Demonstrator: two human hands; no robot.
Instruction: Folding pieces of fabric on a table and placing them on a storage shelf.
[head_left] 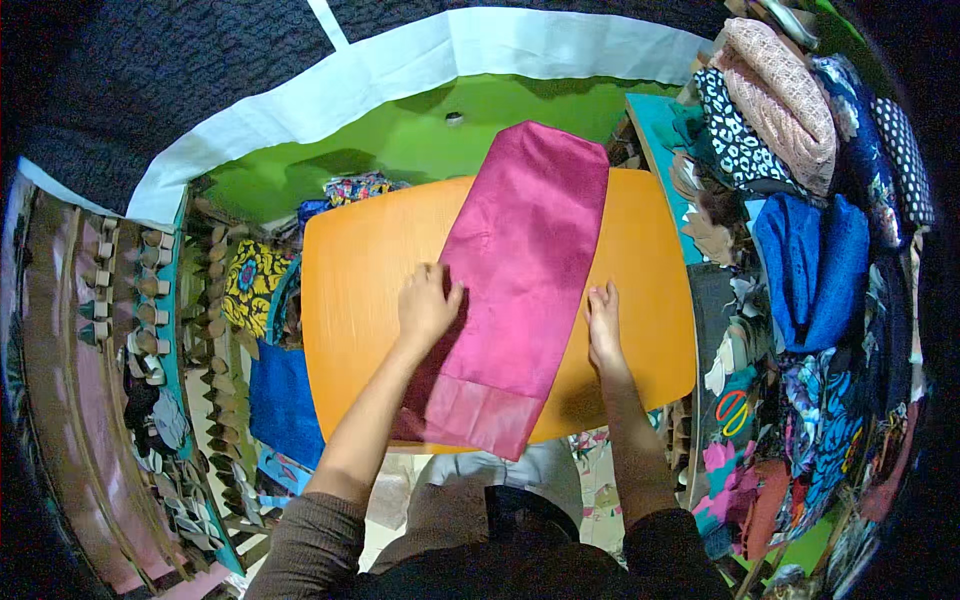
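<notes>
A length of shiny pink fabric (525,240) lies folded lengthwise over the table, its far end reaching past the far edge. Toward me it ends in a paler pink band (485,410) that hangs slightly over the near edge. My left hand (428,308) is at the fabric's left edge, with fingers bent and thumb held apart; nothing shows in its grasp. Beside the right edge, my right hand (604,325) is held on its side with fingers loosely extended and nothing in them. Whether its fingertips touch the fabric is hard to tell.
The orange table (365,260) stands before a green wall (400,130). On the right are piled fabrics, including a blue cloth (815,270), and scissors with coloured handles (732,412). Along the left sit a yellow patterned cloth (252,285), a blue cloth (285,395) and wooden racks (205,350).
</notes>
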